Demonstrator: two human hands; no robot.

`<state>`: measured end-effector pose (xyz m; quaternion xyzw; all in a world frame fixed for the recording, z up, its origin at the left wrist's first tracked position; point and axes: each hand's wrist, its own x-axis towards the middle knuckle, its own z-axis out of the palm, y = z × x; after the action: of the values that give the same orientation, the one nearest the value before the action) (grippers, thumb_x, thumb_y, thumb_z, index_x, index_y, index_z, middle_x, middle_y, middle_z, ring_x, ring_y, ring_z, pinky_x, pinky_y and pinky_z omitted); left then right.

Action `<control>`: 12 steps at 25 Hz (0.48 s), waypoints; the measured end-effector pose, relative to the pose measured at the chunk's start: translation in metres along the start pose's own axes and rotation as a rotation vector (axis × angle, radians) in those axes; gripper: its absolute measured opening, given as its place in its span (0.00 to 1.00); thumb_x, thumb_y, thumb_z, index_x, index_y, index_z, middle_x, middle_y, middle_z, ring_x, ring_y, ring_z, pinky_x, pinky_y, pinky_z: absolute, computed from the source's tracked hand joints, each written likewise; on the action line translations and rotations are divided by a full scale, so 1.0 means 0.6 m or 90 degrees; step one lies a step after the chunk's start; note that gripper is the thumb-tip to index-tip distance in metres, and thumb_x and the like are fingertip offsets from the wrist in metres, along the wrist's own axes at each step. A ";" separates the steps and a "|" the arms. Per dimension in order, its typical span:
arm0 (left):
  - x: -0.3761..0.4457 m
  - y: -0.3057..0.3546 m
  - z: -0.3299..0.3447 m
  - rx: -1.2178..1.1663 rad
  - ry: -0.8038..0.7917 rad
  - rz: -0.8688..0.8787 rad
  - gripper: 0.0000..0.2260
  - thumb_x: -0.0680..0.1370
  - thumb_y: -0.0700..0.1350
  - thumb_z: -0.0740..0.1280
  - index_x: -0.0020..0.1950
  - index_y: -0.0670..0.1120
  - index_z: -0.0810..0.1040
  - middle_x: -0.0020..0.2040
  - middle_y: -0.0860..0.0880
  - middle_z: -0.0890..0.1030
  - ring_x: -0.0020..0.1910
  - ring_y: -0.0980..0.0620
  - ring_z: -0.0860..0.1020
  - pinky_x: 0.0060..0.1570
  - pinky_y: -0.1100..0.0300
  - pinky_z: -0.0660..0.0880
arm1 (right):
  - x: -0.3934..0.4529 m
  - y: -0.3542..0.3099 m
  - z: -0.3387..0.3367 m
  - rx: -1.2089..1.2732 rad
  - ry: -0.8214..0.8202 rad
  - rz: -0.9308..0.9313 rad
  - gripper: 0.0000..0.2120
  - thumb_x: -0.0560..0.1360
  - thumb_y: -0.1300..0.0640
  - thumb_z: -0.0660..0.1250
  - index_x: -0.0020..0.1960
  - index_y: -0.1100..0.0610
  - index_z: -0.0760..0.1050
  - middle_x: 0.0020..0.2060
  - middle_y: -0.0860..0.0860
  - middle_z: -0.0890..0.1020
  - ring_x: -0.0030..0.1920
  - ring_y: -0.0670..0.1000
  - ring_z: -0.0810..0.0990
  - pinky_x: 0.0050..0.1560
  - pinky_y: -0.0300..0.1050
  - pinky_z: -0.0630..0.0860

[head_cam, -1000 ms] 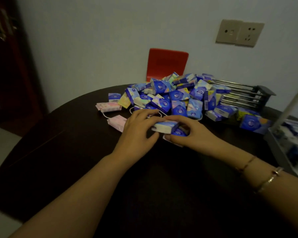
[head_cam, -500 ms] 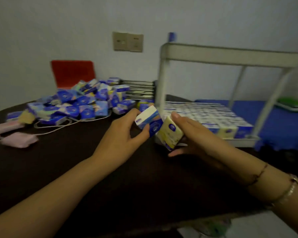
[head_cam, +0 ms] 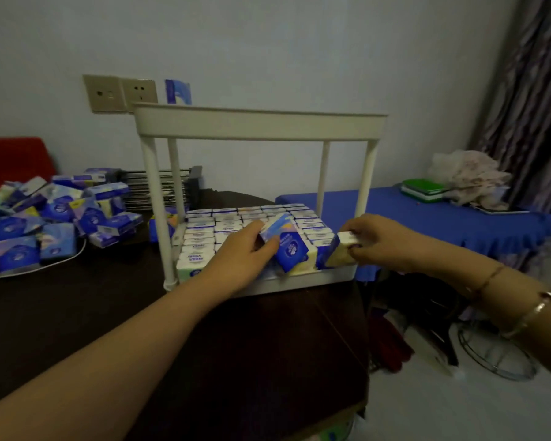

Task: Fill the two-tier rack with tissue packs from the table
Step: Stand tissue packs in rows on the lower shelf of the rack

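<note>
Lining rack [head_cam: 299, 283] (lower tier): tissue packs [head_cam: 223, 224]

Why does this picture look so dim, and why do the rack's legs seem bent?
Head view: room light is weak, so the dark table swallows detail; the wide-angle lens bows the rack and its posts; the loose tissue packs look soft and smeared; print on the pack in the left hand is unreadable.

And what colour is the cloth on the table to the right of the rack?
Blue: the cloth shows best in the head view.
</note>
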<state>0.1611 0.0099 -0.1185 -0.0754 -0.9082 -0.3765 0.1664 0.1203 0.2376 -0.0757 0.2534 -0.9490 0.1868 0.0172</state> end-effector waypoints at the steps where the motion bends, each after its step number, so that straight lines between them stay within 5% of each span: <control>1: 0.000 -0.007 -0.001 -0.013 0.009 -0.005 0.09 0.80 0.50 0.60 0.44 0.47 0.70 0.34 0.53 0.73 0.33 0.58 0.70 0.31 0.69 0.65 | 0.010 0.004 0.003 -0.041 0.005 -0.026 0.14 0.75 0.62 0.64 0.60 0.55 0.74 0.51 0.49 0.76 0.56 0.52 0.76 0.49 0.39 0.69; 8: 0.002 -0.024 -0.007 -0.019 0.002 0.003 0.10 0.80 0.50 0.60 0.40 0.47 0.70 0.33 0.53 0.72 0.33 0.57 0.69 0.33 0.63 0.64 | 0.043 0.008 0.044 -0.157 0.089 -0.105 0.17 0.78 0.60 0.61 0.65 0.51 0.67 0.64 0.51 0.75 0.60 0.51 0.76 0.54 0.45 0.75; 12: 0.002 -0.025 -0.007 -0.024 -0.017 0.002 0.10 0.80 0.50 0.60 0.45 0.45 0.72 0.36 0.52 0.73 0.36 0.57 0.70 0.34 0.64 0.65 | 0.035 0.014 0.072 -0.264 0.010 -0.115 0.28 0.79 0.57 0.59 0.75 0.45 0.52 0.76 0.50 0.57 0.70 0.53 0.66 0.65 0.46 0.69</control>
<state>0.1571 -0.0040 -0.1252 -0.0846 -0.9029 -0.3925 0.1536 0.1006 0.2189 -0.1165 0.3271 -0.9404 -0.0125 0.0927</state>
